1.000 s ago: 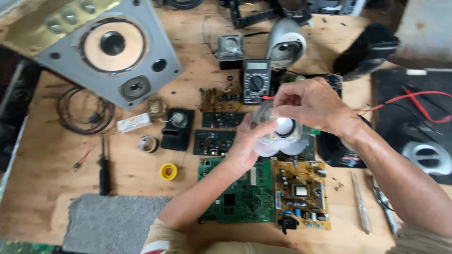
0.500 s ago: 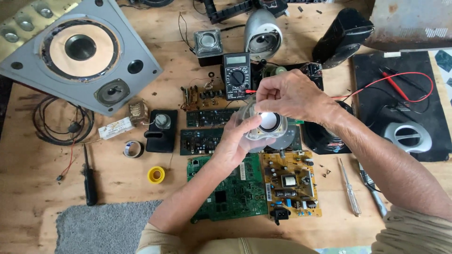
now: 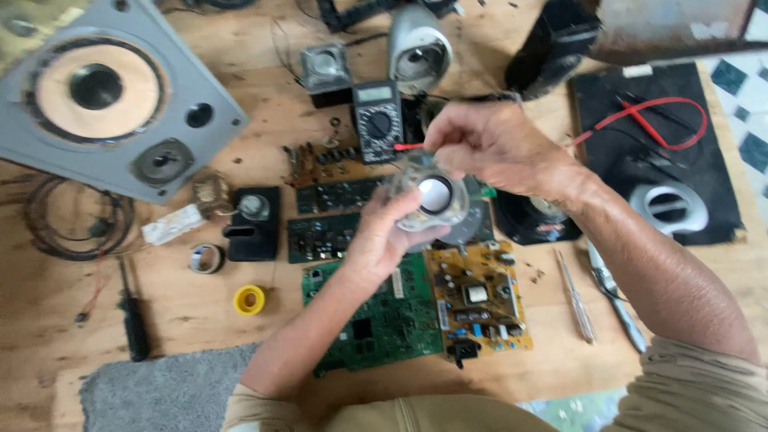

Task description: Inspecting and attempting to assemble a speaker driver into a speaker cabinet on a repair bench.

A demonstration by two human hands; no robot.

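Fingers [image 3: 400, 210] of my left hand [image 3: 382, 240] are clamping the small speaker [image 3: 430, 198] while my right hand [image 3: 492, 144] is pinching its far rim; next I'm needing a steady pull.

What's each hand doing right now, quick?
Left hand: closed around a small round speaker, holding it up.
Right hand: fingers pinched at the speaker's top edge; what they grip cannot be told.

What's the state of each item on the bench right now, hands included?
Left hand: gripping the small speaker from below.
Right hand: pinching a red probe at the speaker's top.
Small speaker: lifted off the bench, white cone facing up.
Red probe: held, tip at the speaker.
Multimeter: lying flat, face up.
Big speaker cabinet: lying on its back.
Green circuit board: bare, flat.
Yellow circuit board: bare, flat.
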